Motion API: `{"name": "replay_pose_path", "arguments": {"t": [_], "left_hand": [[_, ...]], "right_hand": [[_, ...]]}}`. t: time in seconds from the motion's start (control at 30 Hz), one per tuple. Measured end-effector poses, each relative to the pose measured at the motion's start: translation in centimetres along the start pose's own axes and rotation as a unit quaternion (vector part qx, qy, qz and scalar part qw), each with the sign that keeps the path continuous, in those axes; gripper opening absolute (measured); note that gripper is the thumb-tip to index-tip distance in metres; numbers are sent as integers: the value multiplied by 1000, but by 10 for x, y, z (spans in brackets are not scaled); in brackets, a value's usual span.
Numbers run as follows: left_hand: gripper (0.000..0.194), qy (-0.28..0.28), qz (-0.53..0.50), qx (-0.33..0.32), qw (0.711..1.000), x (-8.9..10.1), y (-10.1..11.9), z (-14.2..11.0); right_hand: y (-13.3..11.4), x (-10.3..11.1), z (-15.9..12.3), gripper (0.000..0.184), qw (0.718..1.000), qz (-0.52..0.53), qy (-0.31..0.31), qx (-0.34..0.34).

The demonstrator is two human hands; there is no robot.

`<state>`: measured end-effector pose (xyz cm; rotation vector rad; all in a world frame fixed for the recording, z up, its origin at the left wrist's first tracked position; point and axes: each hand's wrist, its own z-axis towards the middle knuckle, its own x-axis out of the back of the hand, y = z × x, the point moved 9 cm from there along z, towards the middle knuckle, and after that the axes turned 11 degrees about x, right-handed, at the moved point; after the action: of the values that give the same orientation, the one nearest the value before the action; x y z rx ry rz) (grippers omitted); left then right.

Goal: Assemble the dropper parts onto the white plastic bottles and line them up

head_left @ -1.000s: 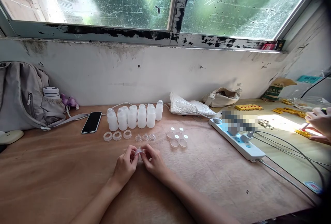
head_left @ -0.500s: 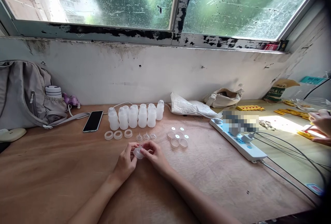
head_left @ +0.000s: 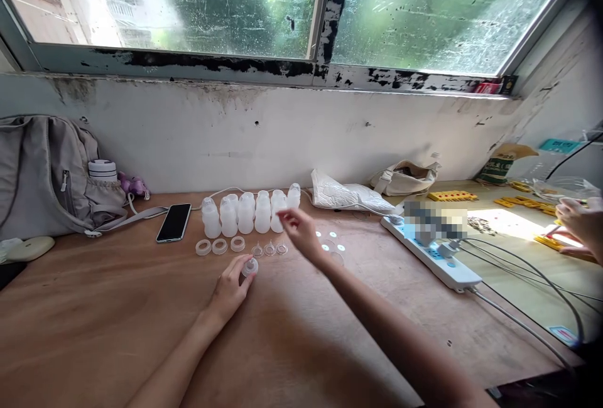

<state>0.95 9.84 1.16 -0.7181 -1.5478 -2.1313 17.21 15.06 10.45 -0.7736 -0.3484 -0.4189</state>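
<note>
My left hand (head_left: 230,289) is closed around a clear bottle nipple in a white collar ring (head_left: 250,266), just above the table. Stretched forward, my right hand (head_left: 302,236) has bent, slightly parted fingers and nothing visible in them. Its fingertips are beside the front right of the frosted white baby bottles (head_left: 245,216); whether they touch is unclear. In front of the bottles lie white collar rings (head_left: 219,246) and three clear nipples (head_left: 269,248). Clear round caps with white discs (head_left: 340,248) are partly hidden behind my right hand and forearm.
A phone (head_left: 173,223) and grey backpack (head_left: 42,176) are at left. Along the wall lie a white padded bag (head_left: 346,193) and a beige pouch (head_left: 406,177). A power strip (head_left: 431,256) with cables is at right. Another person's hand (head_left: 581,223) works beyond, beside yellow pieces (head_left: 525,204).
The nipple and collar ring were between both hands. My right hand has let go and moved forward and right to the bottles; my left hand keeps the pieces.
</note>
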Motion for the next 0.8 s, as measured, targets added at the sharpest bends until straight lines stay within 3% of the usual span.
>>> {"name": "replay_pose_path", "arguments": {"t": [0.1,0.17,0.23,0.33,0.5,0.67,0.8], "left_hand": [[25,22,10,2,1000,7,-2,1],[22,31,13,7,999,10,-3,0],[20,32,16,16,999,11,-3,0],[18,29,15,32,999,11,-6,1],[20,31,-1,34,999,12,-13,5],[20,45,-16,25,999,16,-16,8],[21,57,-14,14,998,18,-14,6]], "right_hand": [[8,24,69,21,986,-161,-28,-14],[27,17,102,23,956,-244,-143,-77],[39,8,122,21,939,-257,-199,-114],[58,-13,131,21,912,-267,-266,-161],[89,-44,131,37,866,-305,-332,-214],[115,-59,128,45,829,-334,-372,-250],[118,-62,125,45,823,-348,-378,-243]]}}
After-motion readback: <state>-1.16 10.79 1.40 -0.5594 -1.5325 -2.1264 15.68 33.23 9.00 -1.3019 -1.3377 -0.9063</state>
